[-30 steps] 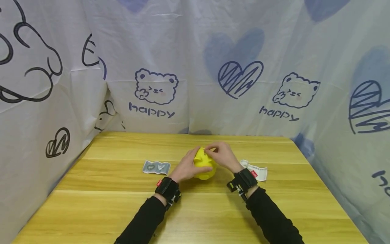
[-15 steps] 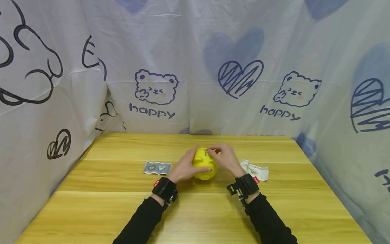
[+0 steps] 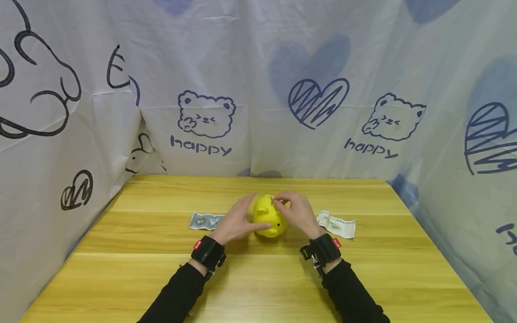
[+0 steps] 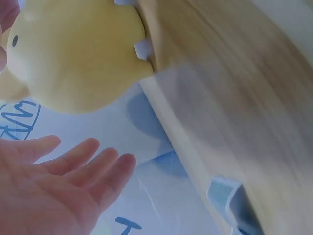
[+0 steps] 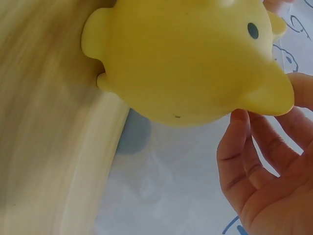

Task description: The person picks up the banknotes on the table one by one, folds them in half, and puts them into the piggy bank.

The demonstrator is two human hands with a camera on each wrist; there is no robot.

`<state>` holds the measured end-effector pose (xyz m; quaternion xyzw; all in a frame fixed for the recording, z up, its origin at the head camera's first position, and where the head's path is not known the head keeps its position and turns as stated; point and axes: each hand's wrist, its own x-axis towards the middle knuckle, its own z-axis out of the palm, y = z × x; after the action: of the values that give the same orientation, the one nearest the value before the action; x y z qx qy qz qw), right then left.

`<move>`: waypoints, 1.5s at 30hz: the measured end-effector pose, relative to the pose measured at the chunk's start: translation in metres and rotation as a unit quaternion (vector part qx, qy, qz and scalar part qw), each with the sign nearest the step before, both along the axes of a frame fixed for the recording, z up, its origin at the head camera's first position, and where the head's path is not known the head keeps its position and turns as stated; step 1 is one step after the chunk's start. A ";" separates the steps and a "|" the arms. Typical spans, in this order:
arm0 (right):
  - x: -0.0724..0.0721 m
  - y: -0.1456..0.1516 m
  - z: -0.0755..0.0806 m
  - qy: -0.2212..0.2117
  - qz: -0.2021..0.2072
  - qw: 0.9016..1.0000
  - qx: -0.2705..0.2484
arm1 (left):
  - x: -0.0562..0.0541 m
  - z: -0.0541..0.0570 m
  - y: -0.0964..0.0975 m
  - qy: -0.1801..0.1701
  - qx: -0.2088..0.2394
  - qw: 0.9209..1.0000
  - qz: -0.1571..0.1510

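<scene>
A yellow piggy bank (image 3: 264, 217) stands on the table, its face with small dark eyes turned toward me and to the right. My left hand (image 3: 235, 223) is beside it, fingers spread and straight, with the thumb overlapping its front in the head view. In the left wrist view a gap shows between those fingers (image 4: 98, 166) and the yellow body (image 4: 83, 54). My right hand (image 3: 298, 213) is at the top of the bank, thumb and fingertips (image 5: 239, 116) bent together at its ear. I cannot tell whether a small thing is pinched there.
A blue-grey banknote (image 3: 199, 220) lies to the left, partly behind my left hand. To the right, a creased pale banknote (image 3: 341, 226) lies near my right wrist. The wooden table (image 3: 258, 282) ends at a printed white cloth (image 3: 258, 134) around its back and sides.
My left hand has eased off the piggy bank and drawn to the left, its fingers spreading. The bank has turned slightly, showing an eye. My right hand stays at the top.
</scene>
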<state>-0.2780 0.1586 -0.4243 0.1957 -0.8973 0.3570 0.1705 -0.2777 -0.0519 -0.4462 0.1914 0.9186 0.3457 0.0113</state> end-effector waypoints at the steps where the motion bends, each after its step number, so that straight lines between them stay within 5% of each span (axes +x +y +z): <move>1: 0.001 -0.001 0.001 0.000 -0.001 1.000 0.001 | 0.000 0.000 -0.001 0.004 -0.004 1.000 -0.001; 17: 0.012 -0.020 0.005 0.039 0.005 0.998 0.044 | 0.009 0.002 -0.022 0.025 -0.021 0.999 -0.002; 30: 0.023 -0.041 0.004 0.086 0.072 0.993 0.045 | 0.001 0.004 -0.047 0.048 -0.032 0.998 -0.018; 45: 0.033 -0.067 -0.001 0.146 0.126 0.976 0.103 | -0.010 0.003 -0.076 0.019 -0.037 0.999 0.010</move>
<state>-0.2450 0.0915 -0.4250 0.3735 -0.8629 0.2492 0.2319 -0.2882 -0.1275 -0.4436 0.1882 0.9326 0.3080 -0.0021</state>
